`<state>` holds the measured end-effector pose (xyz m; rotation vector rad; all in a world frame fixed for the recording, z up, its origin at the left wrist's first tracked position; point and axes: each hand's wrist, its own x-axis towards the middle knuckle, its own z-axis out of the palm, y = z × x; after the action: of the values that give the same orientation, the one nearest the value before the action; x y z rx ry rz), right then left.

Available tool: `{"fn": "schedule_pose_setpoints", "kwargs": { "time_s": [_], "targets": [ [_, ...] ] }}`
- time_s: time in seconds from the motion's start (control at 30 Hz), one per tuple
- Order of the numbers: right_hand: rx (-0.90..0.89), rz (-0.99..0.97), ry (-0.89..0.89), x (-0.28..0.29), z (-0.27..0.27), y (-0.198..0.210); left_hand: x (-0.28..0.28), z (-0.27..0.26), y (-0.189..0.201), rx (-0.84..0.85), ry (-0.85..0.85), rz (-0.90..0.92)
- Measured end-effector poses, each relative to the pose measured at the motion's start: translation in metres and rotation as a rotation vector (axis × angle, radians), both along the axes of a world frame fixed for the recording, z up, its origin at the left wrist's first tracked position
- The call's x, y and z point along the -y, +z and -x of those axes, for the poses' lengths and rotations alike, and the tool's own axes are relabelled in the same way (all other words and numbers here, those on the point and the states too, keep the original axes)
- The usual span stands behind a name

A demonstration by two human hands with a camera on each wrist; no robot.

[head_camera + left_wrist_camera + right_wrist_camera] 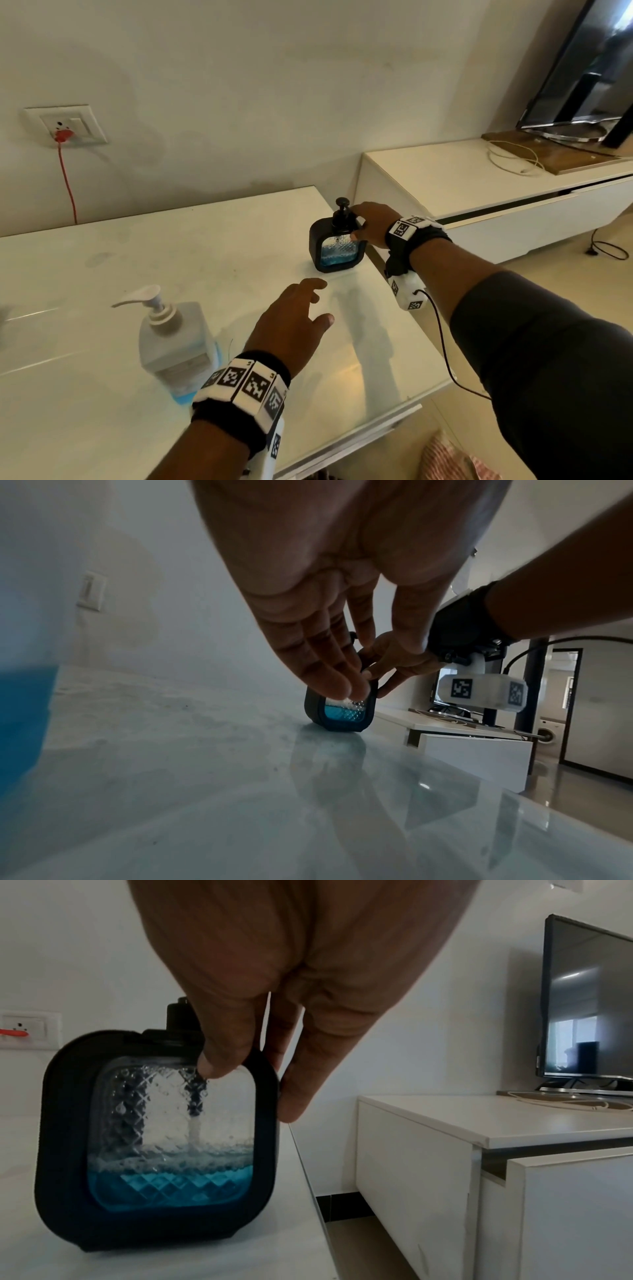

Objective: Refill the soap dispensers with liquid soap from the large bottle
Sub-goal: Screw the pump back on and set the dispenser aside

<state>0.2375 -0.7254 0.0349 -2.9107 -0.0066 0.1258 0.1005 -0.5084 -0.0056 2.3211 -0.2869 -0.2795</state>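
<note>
A black square soap dispenser [337, 248] with a low pool of blue soap stands near the white table's right edge. My right hand [354, 222] pinches its upper right corner beside the black pump [342, 212]. In the right wrist view my right hand [251, 1088] has its thumb on the front of the soap dispenser [164, 1150] and its fingers behind it. My left hand [322, 301] hovers over the table short of the dispenser, fingers relaxed and empty. The large translucent bottle [174, 342] with a white pump stands at the front left.
The glass-topped table [239, 240] ends just right of the dispenser. Beyond a gap, a low white cabinet [479, 192] carries a television [589, 68] and a loose cable. A wall socket [68, 125] with a red cord sits at the back left.
</note>
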Motion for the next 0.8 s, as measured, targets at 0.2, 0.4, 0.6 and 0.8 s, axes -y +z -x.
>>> {"fn": "schedule_pose_setpoints", "kwargs": {
  "time_s": [0.2, 0.4, 0.6, 0.8],
  "targets": [
    [0.023, 0.0, -0.003, -0.002, -0.001, -0.004, -0.004, 0.01, -0.008, -0.008, -0.011, -0.009],
    [0.019, -0.046, -0.034, 0.002, -0.001, -0.008, -0.009, 0.014, -0.015, -0.026, 0.003, 0.009],
    [0.028, -0.082, -0.042, 0.006, -0.002, -0.01, -0.007, 0.014, -0.018, -0.021, -0.005, -0.007],
    [0.054, -0.122, -0.042, 0.004, -0.012, -0.012, -0.008, 0.011, -0.023, -0.022, -0.027, -0.023]
  ]
}}
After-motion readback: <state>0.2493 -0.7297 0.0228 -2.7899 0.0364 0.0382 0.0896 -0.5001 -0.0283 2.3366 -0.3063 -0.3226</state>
